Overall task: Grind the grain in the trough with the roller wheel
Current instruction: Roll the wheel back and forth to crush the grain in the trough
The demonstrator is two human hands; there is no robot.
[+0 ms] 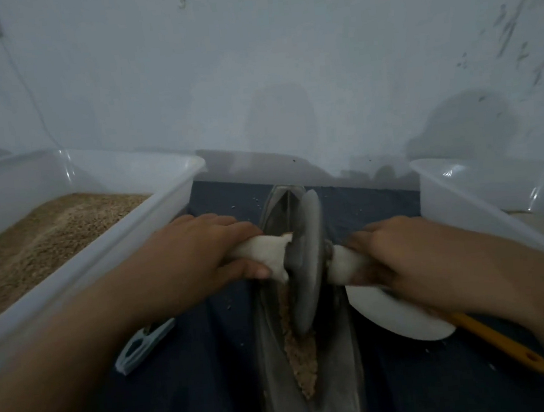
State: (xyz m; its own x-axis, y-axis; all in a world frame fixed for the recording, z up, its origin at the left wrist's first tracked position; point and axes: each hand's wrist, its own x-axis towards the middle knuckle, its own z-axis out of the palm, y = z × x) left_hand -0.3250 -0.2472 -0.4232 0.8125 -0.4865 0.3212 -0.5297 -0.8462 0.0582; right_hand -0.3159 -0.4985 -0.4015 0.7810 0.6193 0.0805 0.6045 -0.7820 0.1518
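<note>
Nearest the body, the trough (339,365) ran straight ahead between the two forearms, and the grain (301,352) lay in a narrow brown line along its groove, below and just behind the hands. The wheel (306,262) stood on edge in that groove, between the hands, tilted a little to the right at the top.

The likeliest trouble was the wheel riding up a wall of the trough: uneven push from one side would probably twist it out of the groove and throw grain onto the dark cloth (189,396), where a few bits already lay. Too long a stroke could also shove grain off the near end.

The left hand (208,251) clasped the cloth-wrapped handle (261,251) left of the wheel, fingers over the top and thumb beneath. The right hand (398,260) seemed to wrap the right stub the same way, though blur hid its fingers. Both wrists were level, forearms reaching forward.

Beyond the left hand sat a tub (176,195) of grain; beyond the right, a clear bin (445,189).
</note>
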